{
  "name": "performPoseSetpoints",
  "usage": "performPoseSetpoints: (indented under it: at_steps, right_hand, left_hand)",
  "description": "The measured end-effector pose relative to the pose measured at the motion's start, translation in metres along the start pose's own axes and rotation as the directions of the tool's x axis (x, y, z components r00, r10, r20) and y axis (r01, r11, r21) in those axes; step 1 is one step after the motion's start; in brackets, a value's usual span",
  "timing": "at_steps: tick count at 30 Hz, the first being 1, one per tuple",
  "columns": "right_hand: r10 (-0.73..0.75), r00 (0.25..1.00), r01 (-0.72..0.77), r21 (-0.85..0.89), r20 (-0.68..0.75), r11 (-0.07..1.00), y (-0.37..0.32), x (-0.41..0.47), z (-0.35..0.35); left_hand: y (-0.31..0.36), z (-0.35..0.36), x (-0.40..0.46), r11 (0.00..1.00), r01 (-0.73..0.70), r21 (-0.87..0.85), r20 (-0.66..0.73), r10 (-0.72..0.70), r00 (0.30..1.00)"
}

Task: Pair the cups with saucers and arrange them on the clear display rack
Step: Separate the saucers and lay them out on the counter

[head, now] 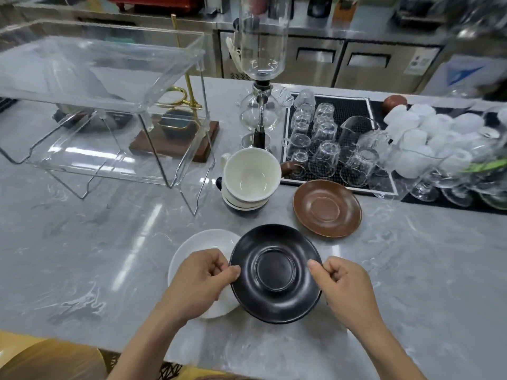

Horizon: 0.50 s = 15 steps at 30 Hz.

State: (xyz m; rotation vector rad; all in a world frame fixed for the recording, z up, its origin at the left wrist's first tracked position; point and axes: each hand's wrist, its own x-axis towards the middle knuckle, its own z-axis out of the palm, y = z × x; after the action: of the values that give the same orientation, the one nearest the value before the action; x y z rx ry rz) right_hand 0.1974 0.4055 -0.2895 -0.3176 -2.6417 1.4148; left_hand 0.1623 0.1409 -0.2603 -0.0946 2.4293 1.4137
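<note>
A black saucer (275,272) is held just above the marble counter, tilted a little. My left hand (201,278) pinches its left rim and my right hand (341,286) pinches its right rim. Under its left side lies a white saucer (200,246), partly covered by my left hand. A brown saucer (327,208) lies flat to the right, farther back. A stack of nested cups (251,178), white on top with a dark one at the bottom, stands behind the black saucer. The clear two-tier display rack (104,113) stands at the back left, with nothing on its shelves.
A glass siphon coffee maker (260,78) rises behind the cups. A black mat (333,141) holds several upturned glasses and pitchers at the right, with white cups (428,138) beyond. A wooden base with a gold stand (175,135) sits behind the rack.
</note>
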Motion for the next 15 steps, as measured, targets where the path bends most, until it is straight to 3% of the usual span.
performPoseSetpoints:
  at_steps: [15]
  right_hand:
    - [0.142, 0.982, -0.154, -0.086, -0.127, 0.984, 0.040, -0.024, -0.048]
  left_hand:
    - [0.037, 0.054, 0.018, 0.911, -0.163, 0.379, 0.178, 0.101, 0.979]
